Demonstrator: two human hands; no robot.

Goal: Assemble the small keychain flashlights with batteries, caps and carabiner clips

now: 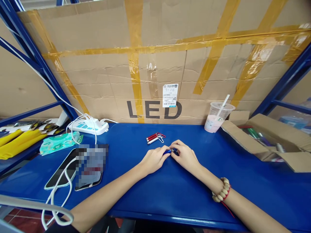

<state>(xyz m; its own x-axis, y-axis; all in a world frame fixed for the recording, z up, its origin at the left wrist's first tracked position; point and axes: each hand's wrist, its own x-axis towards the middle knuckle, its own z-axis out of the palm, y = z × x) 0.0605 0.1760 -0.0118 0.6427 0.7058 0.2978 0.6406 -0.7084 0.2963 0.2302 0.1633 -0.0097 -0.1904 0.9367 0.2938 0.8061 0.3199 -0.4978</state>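
Observation:
My left hand [153, 159] and my right hand [185, 156] meet at the middle of the blue table [170, 191]. Both pinch a small blue keychain flashlight [168, 151] between their fingertips, the left on its body, the right on its metal end. A little beyond them lie two red and silver keychain flashlights [155, 138] with clips. A bead bracelet [221, 191] circles my right wrist.
A taped cardboard sheet marked LED [155, 81] stands behind the table. At the right sit a plastic cup with a straw [217, 118] and an open cardboard box [269, 142] of parts. Two phones [73, 171], a white power strip [88, 125] and cables lie at the left.

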